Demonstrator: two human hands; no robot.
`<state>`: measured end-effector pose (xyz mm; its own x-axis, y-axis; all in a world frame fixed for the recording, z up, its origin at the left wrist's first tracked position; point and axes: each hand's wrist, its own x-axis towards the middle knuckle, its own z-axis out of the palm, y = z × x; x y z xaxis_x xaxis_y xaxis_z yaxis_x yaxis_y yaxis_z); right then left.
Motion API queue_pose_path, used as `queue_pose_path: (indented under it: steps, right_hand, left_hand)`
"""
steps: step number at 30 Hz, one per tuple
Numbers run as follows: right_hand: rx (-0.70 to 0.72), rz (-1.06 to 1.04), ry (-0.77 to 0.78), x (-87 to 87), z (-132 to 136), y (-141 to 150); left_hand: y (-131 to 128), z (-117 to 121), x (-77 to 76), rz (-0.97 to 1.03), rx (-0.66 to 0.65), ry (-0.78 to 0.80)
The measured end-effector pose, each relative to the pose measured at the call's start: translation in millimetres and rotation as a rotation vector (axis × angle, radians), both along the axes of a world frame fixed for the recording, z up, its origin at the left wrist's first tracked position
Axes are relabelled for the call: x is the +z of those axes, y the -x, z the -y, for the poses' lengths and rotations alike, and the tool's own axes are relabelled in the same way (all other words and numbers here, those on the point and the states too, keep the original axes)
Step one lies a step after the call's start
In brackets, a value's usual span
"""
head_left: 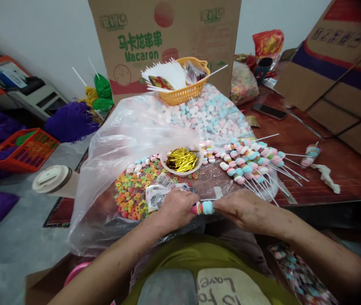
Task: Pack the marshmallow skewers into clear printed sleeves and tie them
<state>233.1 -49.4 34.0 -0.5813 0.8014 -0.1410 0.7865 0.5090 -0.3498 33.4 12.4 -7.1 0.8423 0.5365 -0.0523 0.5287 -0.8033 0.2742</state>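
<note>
Low over the table's front edge, a marshmallow candy skewer (205, 207) with pink, white and blue pieces stretches between my hands. My left hand (179, 207) is closed around its left end. At the blue end, my right hand (244, 209) is closed with the fingers pinched; the stick there is hidden by the hand. Small printed packets (155, 197) lie by my left hand among colourful ring candies (132, 186). Behind the hands stands a white bowl (183, 173) of gold twist ties (182, 160). Finished-looking skewers (250, 159) are heaped to the right.
A yellow basket (180, 96) of white sticks stands behind loose pastel marshmallows (214, 112) on a plastic sheet (104, 169). Large cardboard boxes rise at the back (180, 34) and right (336, 84). A lidded cup (55, 180) is at the left edge, a phone (269, 111) at back right.
</note>
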Motion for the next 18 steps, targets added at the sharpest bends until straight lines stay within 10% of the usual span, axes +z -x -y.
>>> queue_pose_path:
  steps: [7,13,18]
  right_hand:
    - [0.040,0.174,-0.293,-2.4,-2,11]
    - [0.090,0.150,-0.443,7.7,11,21]
    - [-0.008,0.241,-0.353,14.3,25,27]
  left_hand:
    - [27,-14,18.8,0.048,0.046,0.493]
    - [50,-25,22.9,0.021,-0.164,1.011]
    - [46,-9,21.2,0.145,0.022,0.608]
